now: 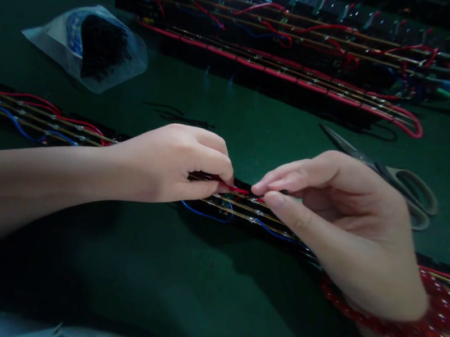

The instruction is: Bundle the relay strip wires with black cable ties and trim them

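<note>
The left hand (187,165) is pinching a red wire (240,190) along the long wiring strip with brass rails (256,212), which is lying across the green tabletop (149,270) beneath both hands. The right hand (353,223), wearing a red bead bracelet (404,329), is bringing thumb and fingertips close together just beside that pinch; whether they are gripping anything cannot be told. Scissors (413,188) are lying just behind it, and a plastic bag (133,66) is holding black cable ties (102,49) farther left.

Scissors (379,167) partly hidden; wired strip (239,209) cut off
</note>
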### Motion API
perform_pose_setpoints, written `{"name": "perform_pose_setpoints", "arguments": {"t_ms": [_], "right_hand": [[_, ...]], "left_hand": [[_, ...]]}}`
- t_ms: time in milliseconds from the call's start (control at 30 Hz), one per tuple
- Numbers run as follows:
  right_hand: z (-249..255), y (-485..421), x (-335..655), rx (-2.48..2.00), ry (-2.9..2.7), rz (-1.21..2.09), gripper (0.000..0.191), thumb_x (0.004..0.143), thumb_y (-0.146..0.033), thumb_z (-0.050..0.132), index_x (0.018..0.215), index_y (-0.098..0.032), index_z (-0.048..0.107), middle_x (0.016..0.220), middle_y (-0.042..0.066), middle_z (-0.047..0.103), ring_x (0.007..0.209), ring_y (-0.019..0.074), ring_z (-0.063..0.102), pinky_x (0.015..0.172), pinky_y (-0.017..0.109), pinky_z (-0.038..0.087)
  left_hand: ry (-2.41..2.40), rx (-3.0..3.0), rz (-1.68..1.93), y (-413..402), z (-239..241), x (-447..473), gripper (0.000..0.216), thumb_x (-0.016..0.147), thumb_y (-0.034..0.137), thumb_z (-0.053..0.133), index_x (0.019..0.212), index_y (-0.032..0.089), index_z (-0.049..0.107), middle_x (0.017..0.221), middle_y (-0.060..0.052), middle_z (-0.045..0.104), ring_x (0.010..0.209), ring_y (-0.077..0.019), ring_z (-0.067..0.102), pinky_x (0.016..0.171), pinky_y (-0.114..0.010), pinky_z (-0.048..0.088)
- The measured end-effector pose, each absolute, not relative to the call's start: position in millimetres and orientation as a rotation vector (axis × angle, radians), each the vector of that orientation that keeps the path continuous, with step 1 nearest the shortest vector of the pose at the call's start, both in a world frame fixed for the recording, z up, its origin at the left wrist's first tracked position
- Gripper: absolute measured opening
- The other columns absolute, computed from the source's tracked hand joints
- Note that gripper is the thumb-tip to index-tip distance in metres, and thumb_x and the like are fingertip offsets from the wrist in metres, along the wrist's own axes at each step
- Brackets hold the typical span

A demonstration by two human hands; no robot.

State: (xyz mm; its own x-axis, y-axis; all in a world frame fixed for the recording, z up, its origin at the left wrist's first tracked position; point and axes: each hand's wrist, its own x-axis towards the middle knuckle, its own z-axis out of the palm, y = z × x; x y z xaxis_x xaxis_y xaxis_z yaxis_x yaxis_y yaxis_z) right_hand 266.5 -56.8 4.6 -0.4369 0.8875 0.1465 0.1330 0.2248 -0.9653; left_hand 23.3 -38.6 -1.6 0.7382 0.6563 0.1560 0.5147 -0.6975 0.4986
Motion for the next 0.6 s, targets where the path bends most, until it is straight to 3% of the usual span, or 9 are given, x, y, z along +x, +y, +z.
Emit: {"name": "perform_pose_setpoints", "arguments": {"t_ms": [600], "right_hand": [[6.2,-51.0,270.8,-0.881,-1.974,1.384,0.010,0.087,-0.021,0.074,0.080,-0.024,0.068,0.080,0.002,0.075,0.072,0.0190,0.071,0.058,0.030,0.056]], "left_hand": [[0.849,2.525,0.438,-37.2,-1.6,22.3,0.020,0.098,0.017,0.056,0.098,0.016,0.076,0.094,-0.004,0.071,0.084,-0.0118,0.065,0.077,-0.020,0.046]]}}
